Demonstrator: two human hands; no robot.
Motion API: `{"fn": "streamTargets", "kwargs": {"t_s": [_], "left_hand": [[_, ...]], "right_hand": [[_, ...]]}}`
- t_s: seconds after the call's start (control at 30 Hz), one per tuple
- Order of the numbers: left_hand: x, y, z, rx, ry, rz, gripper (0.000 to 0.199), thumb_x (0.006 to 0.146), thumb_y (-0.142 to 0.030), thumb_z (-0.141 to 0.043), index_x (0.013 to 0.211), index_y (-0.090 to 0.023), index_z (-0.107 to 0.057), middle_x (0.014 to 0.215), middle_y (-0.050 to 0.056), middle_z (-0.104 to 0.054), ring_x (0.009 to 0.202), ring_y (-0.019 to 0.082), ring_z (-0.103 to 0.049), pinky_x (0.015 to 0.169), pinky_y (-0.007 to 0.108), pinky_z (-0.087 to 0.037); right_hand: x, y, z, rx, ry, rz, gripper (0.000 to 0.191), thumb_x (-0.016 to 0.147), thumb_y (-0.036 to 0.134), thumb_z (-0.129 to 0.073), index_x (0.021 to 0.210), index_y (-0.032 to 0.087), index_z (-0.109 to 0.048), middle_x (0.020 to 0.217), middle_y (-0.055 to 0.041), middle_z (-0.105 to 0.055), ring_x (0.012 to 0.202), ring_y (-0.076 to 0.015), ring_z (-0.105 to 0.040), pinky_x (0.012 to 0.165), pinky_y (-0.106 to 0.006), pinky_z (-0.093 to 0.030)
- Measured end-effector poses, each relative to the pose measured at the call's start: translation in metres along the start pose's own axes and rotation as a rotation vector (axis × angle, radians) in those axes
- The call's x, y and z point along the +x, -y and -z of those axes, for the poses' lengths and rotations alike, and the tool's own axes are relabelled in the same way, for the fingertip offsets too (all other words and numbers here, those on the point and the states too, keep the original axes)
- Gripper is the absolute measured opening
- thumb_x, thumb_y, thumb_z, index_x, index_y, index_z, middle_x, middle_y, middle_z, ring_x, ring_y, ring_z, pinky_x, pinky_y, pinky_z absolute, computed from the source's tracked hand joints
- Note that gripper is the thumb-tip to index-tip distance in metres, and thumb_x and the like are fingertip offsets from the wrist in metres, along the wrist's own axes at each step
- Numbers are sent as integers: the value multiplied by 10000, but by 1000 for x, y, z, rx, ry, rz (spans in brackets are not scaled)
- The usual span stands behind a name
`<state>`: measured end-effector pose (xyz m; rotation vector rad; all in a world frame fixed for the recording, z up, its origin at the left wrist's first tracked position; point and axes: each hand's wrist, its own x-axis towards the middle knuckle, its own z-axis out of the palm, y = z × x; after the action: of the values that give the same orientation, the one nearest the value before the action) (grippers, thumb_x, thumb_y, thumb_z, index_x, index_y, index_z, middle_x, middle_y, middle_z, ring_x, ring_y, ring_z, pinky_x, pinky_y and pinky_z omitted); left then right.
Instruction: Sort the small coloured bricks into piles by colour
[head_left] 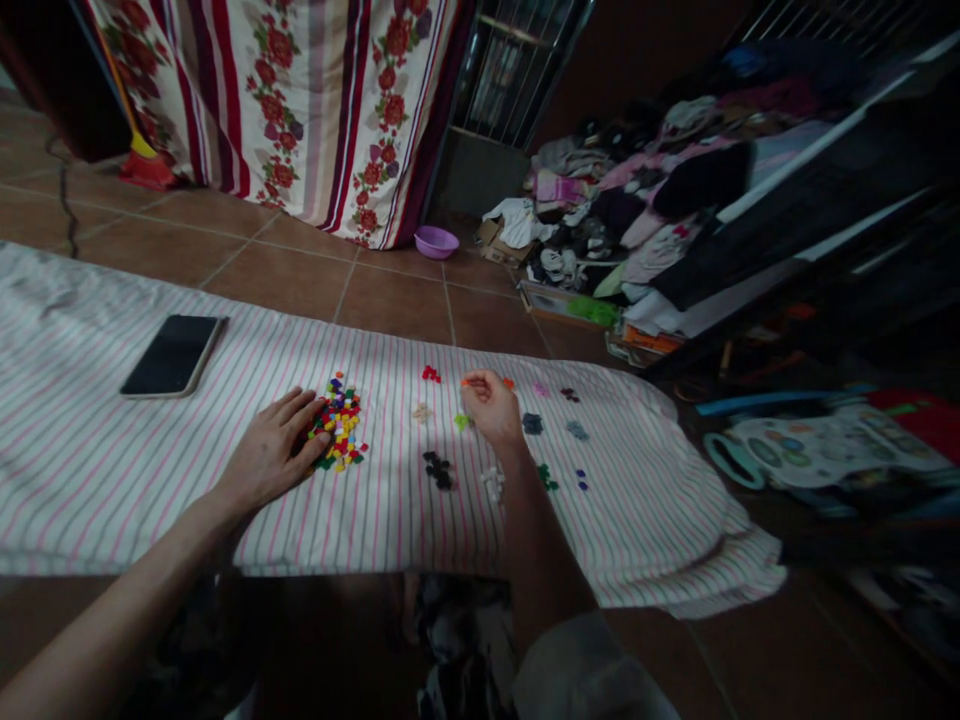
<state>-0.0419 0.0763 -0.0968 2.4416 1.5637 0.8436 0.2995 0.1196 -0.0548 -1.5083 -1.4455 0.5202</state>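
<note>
A mixed heap of small colourful pieces (343,425), like tiny bricks or beads, lies on the striped cloth. My left hand (277,440) rests flat at the heap's left side, fingers stretched out and touching it. Farther right, my right hand (491,408) is closed in a pinch, with a small orange piece (466,383) at its fingertips. Sorted by colour around that hand are red (431,374), beige (422,412), lime green (462,422), black (438,470) and white pieces (493,484). Dark grey pieces (532,424) and dark green pieces (547,478) lie right of my wrist.
Pink (540,390), brown (570,395), grey-blue (577,430) and blue pieces (581,480) lie toward the right. A phone (172,356) lies at the left on the cloth (660,520). Beyond are a purple basin (436,242), a flowered curtain (322,110) and piled clothes (630,190).
</note>
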Motion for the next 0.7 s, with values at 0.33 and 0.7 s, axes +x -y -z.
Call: {"fn": "streamTargets", "kwargs": {"t_s": [0.33,0.7], "left_hand": [[0,1,-1,-22,-11,2,534,951,-527,-404,1332,-196,-577,1401,161,-576,1370,336,-467,1118,573,-421],[-1,0,0,-8,-15,-8,517,954,-525,-401,1337,-222,-572,1397,144,-582,1374,329,-462,1116,575,-422]], "right_hand": [[10,-29,69,-607,-168,-273,258,801,234,-538,972,205,-729,945,-75,-751,908,-220,-683,819,-305,-513],[59,-41,77,-949,-1,-285,278,813,161,-575,979,243,-781,1014,-80,-763,906,-232,-696,750,-300,-499]]}}
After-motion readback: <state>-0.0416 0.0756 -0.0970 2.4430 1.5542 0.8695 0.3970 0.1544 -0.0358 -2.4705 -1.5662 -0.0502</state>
